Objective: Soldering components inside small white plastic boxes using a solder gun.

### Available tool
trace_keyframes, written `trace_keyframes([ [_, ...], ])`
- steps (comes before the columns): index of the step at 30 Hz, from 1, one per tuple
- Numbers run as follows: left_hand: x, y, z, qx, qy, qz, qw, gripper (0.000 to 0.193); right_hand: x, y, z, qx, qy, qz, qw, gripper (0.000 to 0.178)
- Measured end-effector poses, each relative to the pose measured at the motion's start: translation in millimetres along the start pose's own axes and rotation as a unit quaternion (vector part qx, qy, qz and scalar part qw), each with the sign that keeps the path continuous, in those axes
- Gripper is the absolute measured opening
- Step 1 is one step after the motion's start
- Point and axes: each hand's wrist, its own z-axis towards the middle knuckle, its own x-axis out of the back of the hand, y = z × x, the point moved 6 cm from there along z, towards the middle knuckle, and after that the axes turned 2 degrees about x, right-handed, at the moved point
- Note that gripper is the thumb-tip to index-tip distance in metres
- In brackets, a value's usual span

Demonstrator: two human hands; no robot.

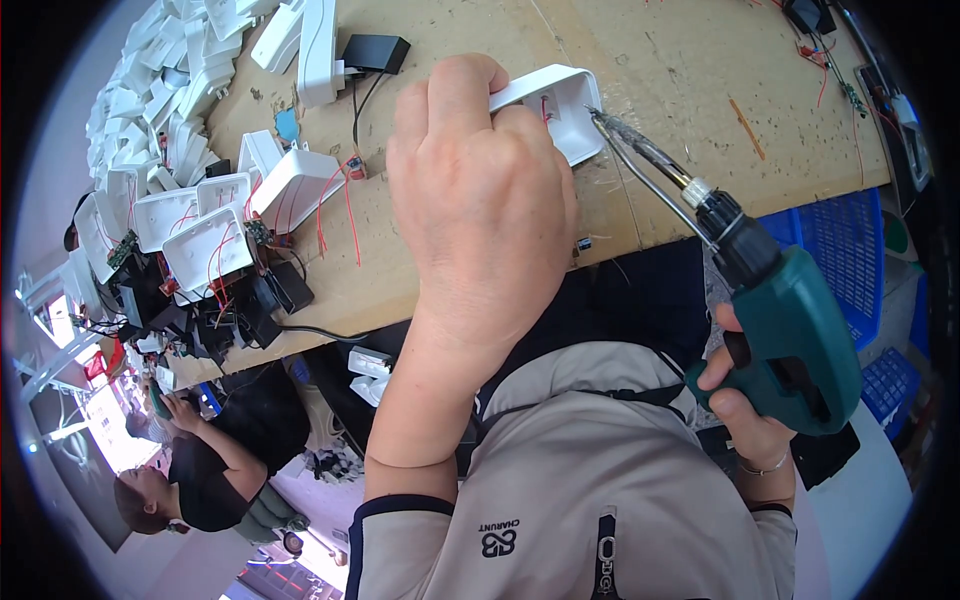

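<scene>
Left hand: the left hand (480, 200) is seen from its back, its fingers curled closed around the near end of a white rectangular plastic casing (556, 105), which is pinned against the bench so that it cannot slide.

Casing: the open side is turned up and toward the right; a short red wire shows inside it. It lies far from the body, near the middle of the bench, just beyond the knuckles.

Right hand: the right hand (745, 400) is wrapped closed around the grip of a green pistol-shaped soldering gun with a black barrel (790, 320), one finger laid on the black trigger.

Tool tip: the long metal tip with its thin feed wire (640, 150) is slanted up and to the left, its end touching or just at the casing's right rim; actual contact cannot be told.

Bench: a worn brown board worktop (690, 60) is used as the support.

Left pile: further white casings with red wires and black parts (215, 235) are heaped at the far left, well apart from the held one.

Right side: a blue slotted plastic crate (840, 240) is kept below the bench edge.

Another person: a seated person in black (200, 480) is visible lower left.
</scene>
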Motion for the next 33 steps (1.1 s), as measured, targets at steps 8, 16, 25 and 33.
trace_keyframes([
  [8, 0.4, -1.8, 0.4, -0.009, 0.019, -0.031, 0.999, 0.004, 4.3, -0.9, -2.4, -0.058, 0.09, 0.045, 0.993, 0.063],
  [16, 0.3, -5.1, 1.8, -0.001, 0.013, -0.035, 0.999, 0.005, 3.8, -3.4, -1.2, -0.049, 0.1, 0.037, 0.993, 0.064],
  [25, -0.8, -20.6, 3.5, 0.065, -0.024, -0.096, 0.993, 0.005, 4.0, -1.1, -0.6, -0.067, 0.119, 0.056, 0.989, 0.065],
  [33, -2.3, -28.7, 2.8, 0.108, -0.036, -0.168, 0.979, 0.005, 5.4, -1.4, -0.7, -0.046, 0.12, 0.053, 0.99, 0.066],
])
